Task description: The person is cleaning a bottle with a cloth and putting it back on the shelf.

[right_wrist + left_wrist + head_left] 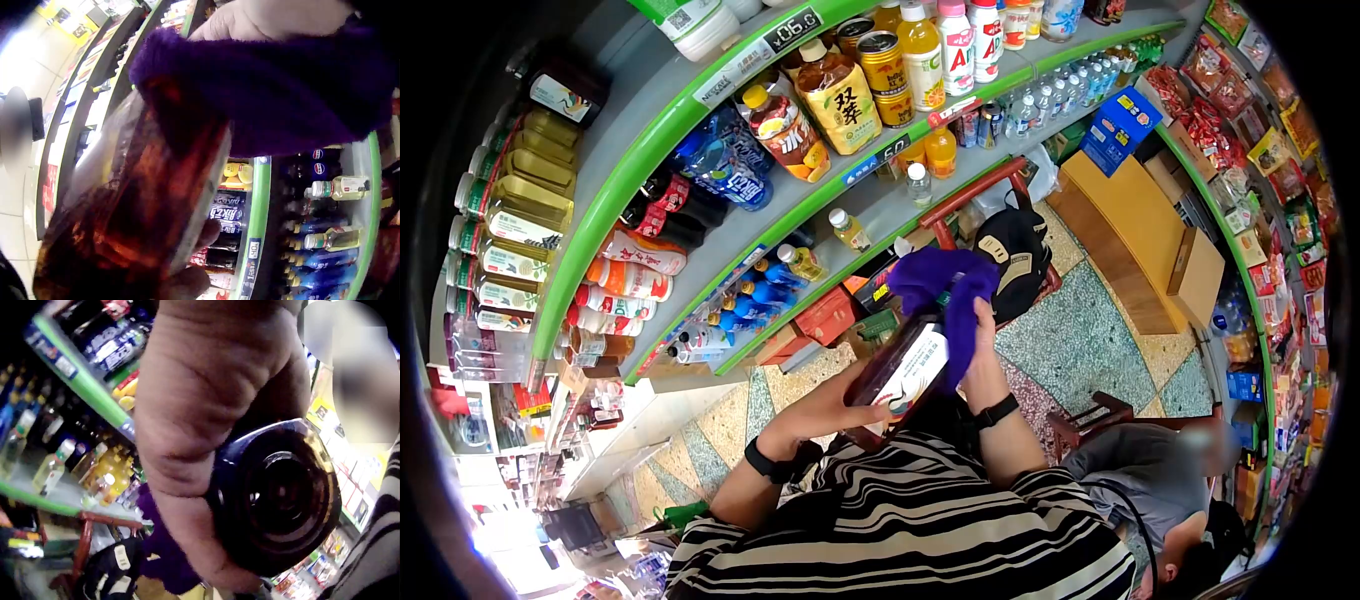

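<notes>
A dark reddish-brown bottle (pixel 912 362) with a white label is held tilted in front of the striped shirt. My left hand (pixel 825 408) grips its lower part; the round base (pixel 281 490) faces the left wrist camera. Around the bottle's upper end, my right hand (pixel 980 350) holds a purple cloth (pixel 945 280), which covers the neck and shoulder. From the right wrist, the cloth (pixel 269 94) lies bunched under the right hand (pixel 269 19), and amber liquid shows through the bottle (pixel 137 200). Fingertips of the left hand (pixel 190 281) curl round its labelled side.
Curved green-edged shelves (pixel 870 165) full of drink bottles run across the front and left. A black bag (pixel 1010 255) rests on a red wooden chair (pixel 945 210). Cartons (pixel 1115 240) and snack shelves stand right. A person in grey (pixel 1135 470) is close by at lower right.
</notes>
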A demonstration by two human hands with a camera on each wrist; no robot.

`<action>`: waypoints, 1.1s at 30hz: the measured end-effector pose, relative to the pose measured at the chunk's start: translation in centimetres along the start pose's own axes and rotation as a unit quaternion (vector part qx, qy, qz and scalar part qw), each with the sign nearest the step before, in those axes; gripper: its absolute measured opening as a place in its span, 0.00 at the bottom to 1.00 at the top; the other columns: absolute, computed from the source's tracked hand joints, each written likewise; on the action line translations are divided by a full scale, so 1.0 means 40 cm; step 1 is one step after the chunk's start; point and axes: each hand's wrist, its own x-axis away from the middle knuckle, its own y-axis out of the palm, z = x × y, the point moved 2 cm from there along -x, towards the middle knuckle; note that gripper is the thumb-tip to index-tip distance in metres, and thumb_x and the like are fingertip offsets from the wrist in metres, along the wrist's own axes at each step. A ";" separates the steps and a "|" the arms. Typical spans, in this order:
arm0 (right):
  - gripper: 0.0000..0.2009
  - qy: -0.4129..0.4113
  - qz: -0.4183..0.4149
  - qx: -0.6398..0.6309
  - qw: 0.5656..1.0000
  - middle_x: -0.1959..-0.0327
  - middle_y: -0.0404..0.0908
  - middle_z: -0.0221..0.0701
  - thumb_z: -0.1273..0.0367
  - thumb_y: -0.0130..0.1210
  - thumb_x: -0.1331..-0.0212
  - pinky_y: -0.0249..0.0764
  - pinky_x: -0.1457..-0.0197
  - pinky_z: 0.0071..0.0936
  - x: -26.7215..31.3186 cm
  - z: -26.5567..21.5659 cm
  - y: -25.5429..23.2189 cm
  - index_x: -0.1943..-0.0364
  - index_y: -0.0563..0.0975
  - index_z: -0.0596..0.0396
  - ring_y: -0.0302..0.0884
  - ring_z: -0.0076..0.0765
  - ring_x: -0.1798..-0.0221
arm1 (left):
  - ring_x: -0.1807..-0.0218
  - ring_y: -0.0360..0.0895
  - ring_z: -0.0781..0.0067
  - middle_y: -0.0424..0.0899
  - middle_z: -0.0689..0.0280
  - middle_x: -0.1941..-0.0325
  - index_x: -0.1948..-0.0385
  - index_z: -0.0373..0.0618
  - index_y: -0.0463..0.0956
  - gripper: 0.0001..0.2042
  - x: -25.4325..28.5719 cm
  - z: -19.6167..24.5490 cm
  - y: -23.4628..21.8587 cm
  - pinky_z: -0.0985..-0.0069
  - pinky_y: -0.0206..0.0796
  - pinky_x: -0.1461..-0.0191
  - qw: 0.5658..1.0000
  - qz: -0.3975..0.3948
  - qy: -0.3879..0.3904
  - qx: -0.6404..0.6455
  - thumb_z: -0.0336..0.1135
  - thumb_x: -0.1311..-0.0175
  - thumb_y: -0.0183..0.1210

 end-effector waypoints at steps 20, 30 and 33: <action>0.23 -0.055 0.014 0.250 0.967 0.55 0.81 0.33 0.52 0.54 0.40 0.77 0.54 0.28 0.160 0.190 0.270 0.48 0.74 0.55 0.79 0.33 0.57 | 0.44 0.74 0.62 0.74 0.53 0.44 0.36 0.38 0.59 0.39 0.195 -0.195 -0.019 0.68 0.67 0.40 0.964 0.056 0.135 0.220 0.47 0.46 0.67; 0.33 -0.060 0.028 0.251 0.966 0.50 0.77 0.32 0.39 0.48 0.41 0.72 0.43 0.35 0.231 0.386 0.165 0.43 0.70 0.51 0.75 0.36 0.49 | 0.47 0.76 0.59 0.75 0.52 0.46 0.40 0.36 0.61 0.28 0.227 -0.364 -0.019 0.64 0.69 0.43 0.918 -0.015 0.142 0.370 0.48 0.33 0.53; 0.33 -0.025 0.032 0.247 0.968 0.49 0.77 0.33 0.40 0.46 0.39 0.71 0.42 0.35 0.241 0.430 0.162 0.43 0.70 0.53 0.76 0.37 0.49 | 0.44 0.71 0.66 0.72 0.54 0.48 0.43 0.34 0.61 0.28 0.291 -0.316 -0.004 0.70 0.63 0.40 0.929 0.265 0.249 0.066 0.35 0.41 0.64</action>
